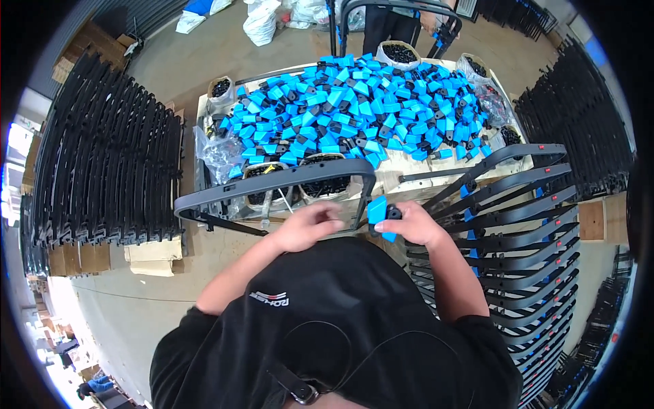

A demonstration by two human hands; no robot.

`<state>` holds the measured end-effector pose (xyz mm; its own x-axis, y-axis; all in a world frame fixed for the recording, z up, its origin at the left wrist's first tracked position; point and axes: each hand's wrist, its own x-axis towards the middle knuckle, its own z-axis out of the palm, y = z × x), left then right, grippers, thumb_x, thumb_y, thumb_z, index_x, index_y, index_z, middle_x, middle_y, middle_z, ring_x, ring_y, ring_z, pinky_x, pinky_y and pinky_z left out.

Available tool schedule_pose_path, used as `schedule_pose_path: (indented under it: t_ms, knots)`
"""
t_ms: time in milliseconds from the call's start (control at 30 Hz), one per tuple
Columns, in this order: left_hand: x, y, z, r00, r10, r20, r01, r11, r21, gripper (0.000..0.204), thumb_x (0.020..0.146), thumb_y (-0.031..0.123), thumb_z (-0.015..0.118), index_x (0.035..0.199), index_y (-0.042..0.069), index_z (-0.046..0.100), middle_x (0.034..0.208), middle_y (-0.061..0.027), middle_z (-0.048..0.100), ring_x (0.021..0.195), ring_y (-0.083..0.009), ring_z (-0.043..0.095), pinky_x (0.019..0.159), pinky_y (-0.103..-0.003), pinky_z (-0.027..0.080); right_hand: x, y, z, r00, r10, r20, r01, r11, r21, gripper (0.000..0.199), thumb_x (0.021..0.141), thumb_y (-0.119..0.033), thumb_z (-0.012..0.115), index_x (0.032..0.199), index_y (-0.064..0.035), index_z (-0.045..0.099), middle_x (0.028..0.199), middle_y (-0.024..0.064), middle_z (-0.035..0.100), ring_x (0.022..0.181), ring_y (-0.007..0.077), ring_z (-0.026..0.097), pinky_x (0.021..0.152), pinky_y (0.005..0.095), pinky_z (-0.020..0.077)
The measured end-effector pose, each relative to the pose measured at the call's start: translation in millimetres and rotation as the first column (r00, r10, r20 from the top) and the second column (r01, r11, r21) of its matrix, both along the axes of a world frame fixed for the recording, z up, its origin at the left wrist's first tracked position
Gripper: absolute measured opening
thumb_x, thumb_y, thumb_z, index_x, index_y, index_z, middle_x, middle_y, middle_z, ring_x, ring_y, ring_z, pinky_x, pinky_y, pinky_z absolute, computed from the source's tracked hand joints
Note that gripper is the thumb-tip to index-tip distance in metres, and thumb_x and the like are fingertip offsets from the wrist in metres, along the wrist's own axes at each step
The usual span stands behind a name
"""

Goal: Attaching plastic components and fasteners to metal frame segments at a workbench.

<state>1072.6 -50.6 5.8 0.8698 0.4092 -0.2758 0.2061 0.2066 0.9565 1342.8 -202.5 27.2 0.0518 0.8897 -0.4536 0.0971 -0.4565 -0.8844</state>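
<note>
My right hand (414,225) grips a blue and black plastic part (377,213), with the thumb across its black portion. To its left, my left hand (308,227) is half curled, thumb and forefinger apart, and I see nothing between them. Just beyond both hands a black tubular frame (272,178) stands against the near side of the table. My left hand is close to this frame; whether it touches is unclear. A large heap of similar blue and black parts (340,109) covers the table (392,165).
Tubs of small black pieces (398,53) stand around the heap, including a near tub (323,185) behind the frame. Nested black frames (518,242) crowd my right side. Another frame stack (102,150) rises at the left. A person (392,27) stands across the table.
</note>
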Motion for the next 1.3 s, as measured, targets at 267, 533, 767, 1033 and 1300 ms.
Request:
schedule_pose_path:
  t_ms: [267, 533, 767, 1033, 1300]
  knots:
    - [-24, 16, 0, 0.997, -0.042, -0.072, 0.062, 0.949, 0.308, 0.034, 0.091, 0.035, 0.074, 0.100, 0.004, 0.064, 0.087, -0.0076, 0.065, 0.080, -0.0168, 0.062, 0.075, -0.035, 0.052, -86, 16, 8, 0.962, -0.025, 0.272, 0.011, 0.999, 0.052, 0.041, 0.082, -0.040, 0.083, 0.080, -0.0016, 0.069, 0.065, 0.0037, 0.062, 0.063, 0.0097, 0.056, 0.062, 0.0308, 0.0466]
    - [-121, 118, -74, 0.803, 0.597, -0.001, -0.308, 0.417, 0.855, 0.036, 0.092, 0.033, 0.067, 0.109, 0.002, 0.068, 0.100, -0.0218, 0.071, 0.095, -0.0418, 0.068, 0.085, -0.049, 0.052, -129, -66, -21, 0.920, -0.248, 0.303, 0.312, 0.931, -0.187, 0.040, 0.087, -0.039, 0.078, 0.082, -0.0004, 0.070, 0.072, 0.0027, 0.066, 0.069, 0.0101, 0.057, 0.066, 0.0306, 0.0476]
    - [-134, 111, -95, 0.645, 0.672, -0.364, -0.112, 0.554, 0.825, 0.044, 0.093, 0.039, 0.064, 0.116, 0.001, 0.060, 0.115, -0.0267, 0.063, 0.102, -0.0464, 0.064, 0.090, -0.053, 0.052, -148, -72, -33, 0.880, -0.446, 0.163, 0.474, 0.849, -0.235, 0.038, 0.094, -0.042, 0.070, 0.095, -0.0041, 0.070, 0.070, -0.0011, 0.059, 0.060, 0.0079, 0.049, 0.054, 0.0257, 0.0372]
    - [-111, 46, -19, 0.959, 0.253, -0.130, -0.129, 0.795, 0.593, 0.054, 0.085, 0.027, 0.075, 0.126, -0.001, 0.055, 0.116, -0.0202, 0.060, 0.102, -0.0318, 0.063, 0.087, -0.044, 0.053, -133, -15, -39, 0.800, -0.568, -0.193, 0.520, 0.817, -0.249, 0.043, 0.103, -0.048, 0.056, 0.092, -0.0073, 0.066, 0.056, -0.0053, 0.040, 0.043, 0.0074, 0.032, 0.041, 0.0270, 0.0217]
    - [-4, -15, 16, 0.997, 0.080, -0.019, -0.069, 0.946, 0.318, 0.036, 0.087, 0.014, 0.067, 0.119, -0.002, 0.060, 0.089, -0.0083, 0.065, 0.081, -0.0185, 0.065, 0.073, -0.033, 0.054, -104, 22, 11, 0.929, -0.193, -0.317, 0.160, 0.979, -0.128, 0.049, 0.104, -0.052, 0.050, 0.097, -0.0053, 0.065, 0.063, -0.0046, 0.044, 0.049, 0.0064, 0.035, 0.045, 0.0263, 0.0255]
